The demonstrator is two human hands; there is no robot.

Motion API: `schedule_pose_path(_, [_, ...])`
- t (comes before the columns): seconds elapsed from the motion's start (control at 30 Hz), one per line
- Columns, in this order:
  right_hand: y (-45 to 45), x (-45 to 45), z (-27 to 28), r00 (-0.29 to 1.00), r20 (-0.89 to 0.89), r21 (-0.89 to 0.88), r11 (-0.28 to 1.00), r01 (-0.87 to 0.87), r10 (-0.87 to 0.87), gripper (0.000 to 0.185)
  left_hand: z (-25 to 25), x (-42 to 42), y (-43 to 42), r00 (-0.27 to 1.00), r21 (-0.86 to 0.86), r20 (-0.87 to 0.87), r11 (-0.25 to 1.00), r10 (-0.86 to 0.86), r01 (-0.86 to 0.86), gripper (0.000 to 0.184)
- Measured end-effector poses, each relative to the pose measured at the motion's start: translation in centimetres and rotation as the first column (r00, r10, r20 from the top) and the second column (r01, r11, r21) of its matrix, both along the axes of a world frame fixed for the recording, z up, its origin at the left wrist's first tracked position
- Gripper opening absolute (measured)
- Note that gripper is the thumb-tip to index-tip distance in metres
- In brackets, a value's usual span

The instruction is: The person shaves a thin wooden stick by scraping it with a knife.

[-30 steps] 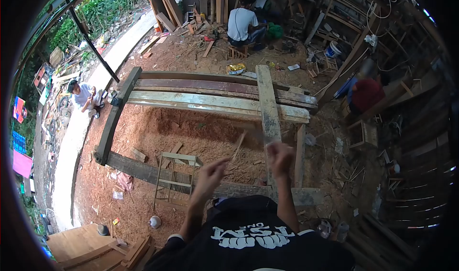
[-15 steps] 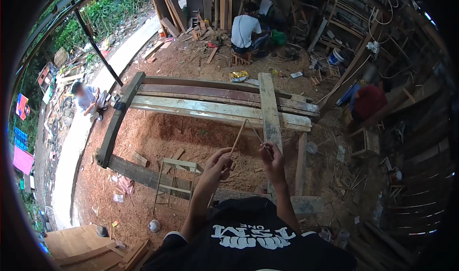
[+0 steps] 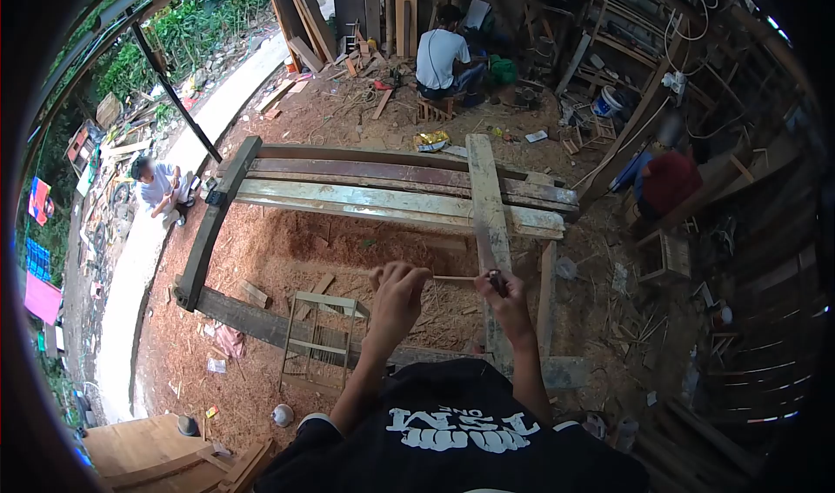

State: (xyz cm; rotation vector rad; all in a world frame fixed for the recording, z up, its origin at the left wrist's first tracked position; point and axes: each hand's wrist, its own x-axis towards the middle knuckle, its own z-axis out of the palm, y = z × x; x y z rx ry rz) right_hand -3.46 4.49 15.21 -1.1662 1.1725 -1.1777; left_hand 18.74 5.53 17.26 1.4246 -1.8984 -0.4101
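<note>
My left hand (image 3: 400, 297) is closed, its knuckles turned up, around one end of a thin wooden stick (image 3: 454, 277). The stick lies nearly level between both hands, its far end reaching my right hand. Closed fingers of my right hand (image 3: 509, 300) grip what looks like a knife (image 3: 483, 248), its blurred blade pointing up and away from me. Whether the blade touches the stick cannot be made out. Below and left of my left hand stands a small slatted wooden frame (image 3: 326, 347).
Long planks (image 3: 365, 199) lie ahead, crossed by a board (image 3: 489, 189) and a dark beam (image 3: 209, 223). Wood shavings cover the ground. One person (image 3: 442, 58) sits at the back, another (image 3: 156, 189) at left, a third in red (image 3: 670, 184) at right. A wooden stool (image 3: 663, 256) stands at right.
The stick has swung from steeply upright to nearly level. My left hand has turned knuckles-up, and my right hand has moved slightly right and down, with the knife blade now apart from the stick's former tip.
</note>
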Motion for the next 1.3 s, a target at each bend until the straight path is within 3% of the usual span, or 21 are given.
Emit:
schedule_pose_path(0.07, [0.7, -0.3, -1.1, 0.996, -0.009, 0.046, 0.995, -0.085, 0.086, 0.021, 0.0, -0.1, 0.0, 0.99, -0.11, 0.096, 0.989, 0.105, -0.094, 0.015])
schedule_pose_path(0.13, [1.6, 0.3, -2.2, 0.996, 0.09, 0.085, 0.996, -0.038, 0.03, 0.021, 0.1, -0.8, 0.2, 0.937, -0.259, 0.22, 0.942, 0.273, -0.214, 0.019])
schedule_pose_path(0.23, [2.6, 1.7, -4.6, 0.987, 0.134, 0.062, 0.995, 0.075, -0.083, 0.02, -0.8, -2.3, 0.3, 0.9, -0.231, -0.11, 0.87, 0.422, -0.436, 0.037])
schedule_pose_path(0.27, [2.8, 2.1, -5.2, 0.983, 0.134, 0.037, 0.992, 0.122, -0.125, 0.02, -1.2, -2.8, 0.8, 0.866, -0.108, -0.315, 0.892, 0.388, -0.439, 0.055])
schedule_pose_path(0.37, [3.6, 3.3, -3.6, 0.942, 0.271, 0.127, 0.978, 0.167, -0.197, 0.018, -3.4, -3.1, 1.6, 0.678, 0.276, -0.667, 0.948, 0.308, -0.159, 0.061])
schedule_pose_path(0.4, [3.8, 3.6, -3.6, 0.937, 0.286, 0.124, 0.977, 0.173, -0.202, 0.018, -2.8, -3.6, 2.1, 0.559, 0.31, -0.785, 0.951, 0.266, -0.017, 0.053])
schedule_pose_path(0.5, [4.2, 4.3, -3.3, 0.922, 0.328, 0.127, 0.977, 0.174, -0.206, 0.016, -4.2, -4.2, 2.3, 0.495, 0.317, -0.855, 0.912, 0.156, 0.259, 0.04])
schedule_pose_path(0.53, [4.6, 4.6, -3.1, 0.918, 0.34, 0.141, 0.976, 0.164, -0.203, 0.016, -4.0, -5.0, 2.6, 0.418, 0.313, -0.888, 0.919, 0.194, 0.238, 0.031])
schedule_pose_path(0.67, [6.1, 5.2, -3.2, 0.931, 0.34, 0.161, 0.984, 0.079, -0.13, 0.015, -5.0, -4.8, 2.6, 0.397, 0.301, -0.899, 0.919, 0.184, 0.254, 0.026])
schedule_pose_path(0.8, [7.4, 5.4, -4.9, 0.978, 0.207, 0.06, 0.998, 0.025, -0.037, 0.011, -4.7, -4.7, 3.2, 0.413, 0.306, -0.892, 0.916, 0.181, 0.26, 0.024])
schedule_pose_path(0.93, [8.0, 4.2, -3.7, 0.987, 0.154, 0.067, 0.997, 0.028, -0.038, 0.022, -3.7, -4.9, 3.7, 0.438, 0.316, -0.876, 0.928, 0.203, 0.2, 0.018])
schedule_pose_path(1.03, [7.9, 3.0, -3.3, 1.0, 0.018, -0.024, 0.999, 0.022, -0.022, 0.028, -3.4, -4.3, 4.3, 0.264, 0.341, -0.929, 0.874, 0.259, 0.345, 0.016])
schedule_pose_path(1.2, [7.2, 2.5, -2.8, 0.922, -0.387, -0.24, 0.967, -0.082, -0.018, 0.034, -3.3, -4.3, 5.7, 0.383, 0.419, -0.883, 0.822, 0.27, 0.386, 0.015])
schedule_pose_path(1.3, [6.5, 2.4, -1.7, 0.871, -0.49, -0.311, 0.94, -0.137, -0.036, 0.036, -3.4, -3.7, 6.4, 0.478, 0.443, -0.849, 0.797, 0.225, 0.41, 0.017])
